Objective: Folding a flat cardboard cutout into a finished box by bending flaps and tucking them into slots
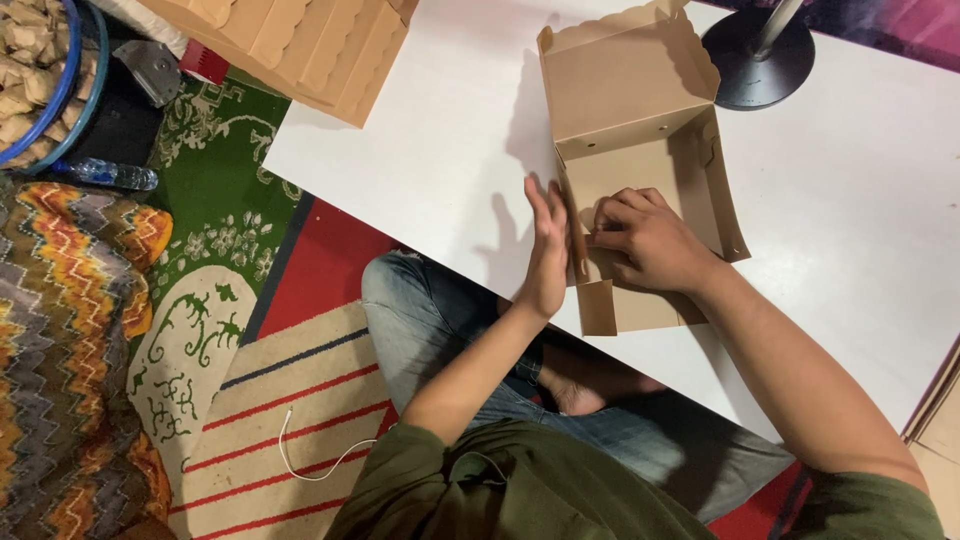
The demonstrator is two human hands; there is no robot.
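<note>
A brown cardboard box [630, 90] lies partly folded on a white table [430, 150], its lid standing up at the far end. My left hand [546, 250] is held flat and upright, pressing against the box's left side wall from outside. My right hand [648, 238] rests inside the box near that wall, fingers bent and pushing down on a folded flap. A loose end flap [597, 307] sticks out at the near edge of the box.
A stack of flat brown cardboard blanks [290, 45] overhangs the table's far left corner. A black round lamp base [757, 60] stands behind the box. On the patterned rug to the left are a plastic bottle [105, 175], a basket of small folded pieces [35, 60] and a white cable [300, 450].
</note>
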